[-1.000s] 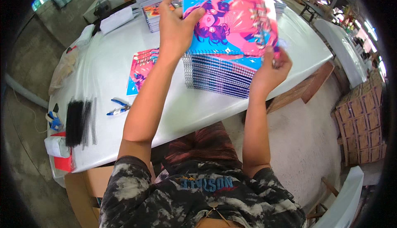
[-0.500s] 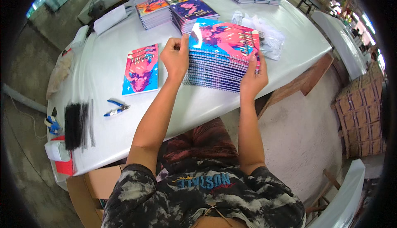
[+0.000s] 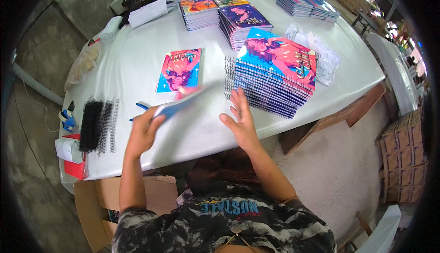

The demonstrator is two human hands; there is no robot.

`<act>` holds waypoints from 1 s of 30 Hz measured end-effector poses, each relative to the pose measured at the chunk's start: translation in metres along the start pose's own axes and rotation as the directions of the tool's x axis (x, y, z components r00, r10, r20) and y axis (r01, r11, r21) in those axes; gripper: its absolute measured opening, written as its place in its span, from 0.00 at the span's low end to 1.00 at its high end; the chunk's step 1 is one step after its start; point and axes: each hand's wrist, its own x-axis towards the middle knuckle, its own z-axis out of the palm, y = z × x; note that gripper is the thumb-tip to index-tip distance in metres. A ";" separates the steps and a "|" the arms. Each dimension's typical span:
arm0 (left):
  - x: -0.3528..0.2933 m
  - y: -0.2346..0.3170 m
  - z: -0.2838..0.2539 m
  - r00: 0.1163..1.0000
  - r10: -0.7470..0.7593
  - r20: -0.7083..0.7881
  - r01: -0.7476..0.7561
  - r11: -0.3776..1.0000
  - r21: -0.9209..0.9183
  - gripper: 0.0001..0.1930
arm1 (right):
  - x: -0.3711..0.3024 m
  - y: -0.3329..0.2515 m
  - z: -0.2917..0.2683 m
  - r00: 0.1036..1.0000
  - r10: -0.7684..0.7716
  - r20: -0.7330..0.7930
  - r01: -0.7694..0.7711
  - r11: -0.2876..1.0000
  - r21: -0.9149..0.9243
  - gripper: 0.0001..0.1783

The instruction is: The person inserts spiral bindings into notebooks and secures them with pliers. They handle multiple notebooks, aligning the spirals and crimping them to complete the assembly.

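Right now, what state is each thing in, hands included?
Left hand: closed on blurred booklet
Blurred booklet: tilted
Right hand: open, empty
Spiral-bound notebooks: closed, stacked
Table booklet: closed, flat
Black coils: loose, bunched
Blue tool: handles apart
Plastic bag: crumpled
Cardboard box: open
Rear books: closed

you can pass over the counter (image 3: pixel 212 74) between the flat booklet (image 3: pixel 179 72) and the notebook stack (image 3: pixel 275 76). your right hand (image 3: pixel 243 123) is obstructed ahead and rightward by that stack; pliers (image 3: pixel 143 106) lie just beyond your left hand (image 3: pixel 144 131).
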 end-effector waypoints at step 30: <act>-0.102 -0.141 -0.074 0.624 -0.166 -0.763 0.682 0.592 0.429 0.13 | 0.019 -0.016 -0.041 0.826 0.071 0.559 0.005 0.991 -0.134 0.16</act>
